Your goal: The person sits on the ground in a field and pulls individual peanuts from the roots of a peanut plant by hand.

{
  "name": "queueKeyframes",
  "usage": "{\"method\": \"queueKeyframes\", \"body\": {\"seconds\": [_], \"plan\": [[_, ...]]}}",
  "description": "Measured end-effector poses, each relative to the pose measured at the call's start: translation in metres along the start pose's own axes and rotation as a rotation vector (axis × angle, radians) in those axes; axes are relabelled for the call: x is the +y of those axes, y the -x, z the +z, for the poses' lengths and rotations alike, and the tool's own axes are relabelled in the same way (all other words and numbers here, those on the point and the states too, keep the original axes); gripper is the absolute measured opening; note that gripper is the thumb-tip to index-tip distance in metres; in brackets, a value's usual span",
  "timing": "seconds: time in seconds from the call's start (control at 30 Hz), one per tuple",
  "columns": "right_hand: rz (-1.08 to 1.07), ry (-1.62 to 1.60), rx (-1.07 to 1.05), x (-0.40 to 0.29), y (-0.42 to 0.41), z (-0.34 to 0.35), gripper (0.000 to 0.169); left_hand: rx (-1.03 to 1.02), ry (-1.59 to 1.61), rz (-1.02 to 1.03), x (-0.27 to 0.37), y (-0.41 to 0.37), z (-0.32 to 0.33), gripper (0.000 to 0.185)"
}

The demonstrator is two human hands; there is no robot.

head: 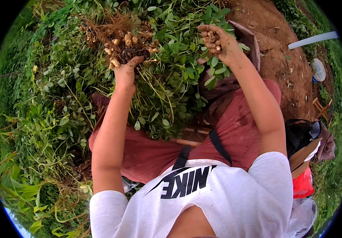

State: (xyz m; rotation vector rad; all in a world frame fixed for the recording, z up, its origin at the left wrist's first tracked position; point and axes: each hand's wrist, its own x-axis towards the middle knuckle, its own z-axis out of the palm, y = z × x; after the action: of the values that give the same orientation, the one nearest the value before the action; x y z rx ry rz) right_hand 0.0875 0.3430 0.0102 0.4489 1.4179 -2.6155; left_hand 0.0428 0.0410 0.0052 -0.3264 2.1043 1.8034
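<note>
My left hand (127,73) grips a bunch of pulled peanut plants by the stems just below the roots. Brown roots (111,26) with soil and several pale peanut pods (129,39) stick out above it, while the leafy stems (162,95) hang down towards my lap. To the right, my right hand (220,43) is curled round several loose peanut pods (210,38), muddy fingers bent over them. Green peanut leaves (215,67) lie around and beneath that hand. Dirt covers the fingers of both hands.
Uprooted peanut plants (54,89) are heaped at the left. Beside my right hand stands the rim of a cloth sack (255,49). Bare reddish soil (293,74) lies beyond, with a white pipe (313,40). A black bag (299,134) and a red plastic bag (303,184) are at the right.
</note>
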Motion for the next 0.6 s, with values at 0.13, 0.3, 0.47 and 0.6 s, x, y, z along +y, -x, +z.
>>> {"method": "queueKeyframes", "body": {"seconds": [0.13,0.3,0.47,0.6], "plan": [[-0.177,0.096,-0.059,-0.010,0.004,-0.005,0.027,0.012,0.012,-0.001,-0.003,-0.001,-0.003,0.027],[-0.278,0.200,-0.010,-0.004,0.003,-0.004,0.030,-0.030,0.003,-0.001,-0.004,-0.005,0.011,0.027],[-0.338,0.288,0.022,-0.005,0.002,0.005,0.031,-0.010,0.060,0.058,-0.003,0.001,0.024,0.038],[-0.106,0.259,-0.118,0.039,-0.007,0.046,0.034,-0.026,0.032,0.023,-0.010,-0.009,0.030,0.055]]}}
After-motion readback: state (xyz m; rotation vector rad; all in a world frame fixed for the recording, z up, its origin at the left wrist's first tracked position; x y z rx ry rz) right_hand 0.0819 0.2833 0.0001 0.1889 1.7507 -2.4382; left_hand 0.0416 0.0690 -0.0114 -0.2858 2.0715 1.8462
